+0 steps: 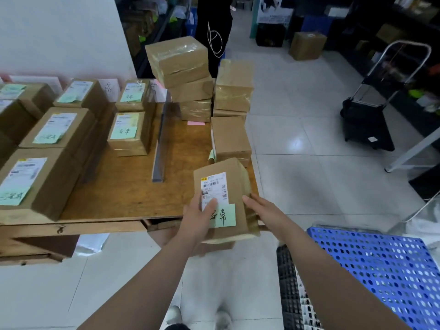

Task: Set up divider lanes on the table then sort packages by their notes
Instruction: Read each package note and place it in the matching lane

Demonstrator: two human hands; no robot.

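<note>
I hold a brown cardboard package [234, 184] over the table's near right corner, with a shipping label and a green handwritten note [223, 216] on top. My left hand [198, 216] grips its left side, thumb on the label. Against its right side rests my right hand [259, 207]. A clear divider strip [160, 148] stands upright across the wooden table [133, 186]. Left of it, two stacks of packages with green notes [129, 133] sit in a lane. More noted packages [47, 132] fill the lanes further left.
Unsorted taped boxes [181, 60] are piled at the table's far right corner, with more [231, 136] along its right edge. A blue perforated crate [381, 270] sits at my right. A person in black [214, 27] stands behind the table. A folding cart [371, 120] is on the tiled floor.
</note>
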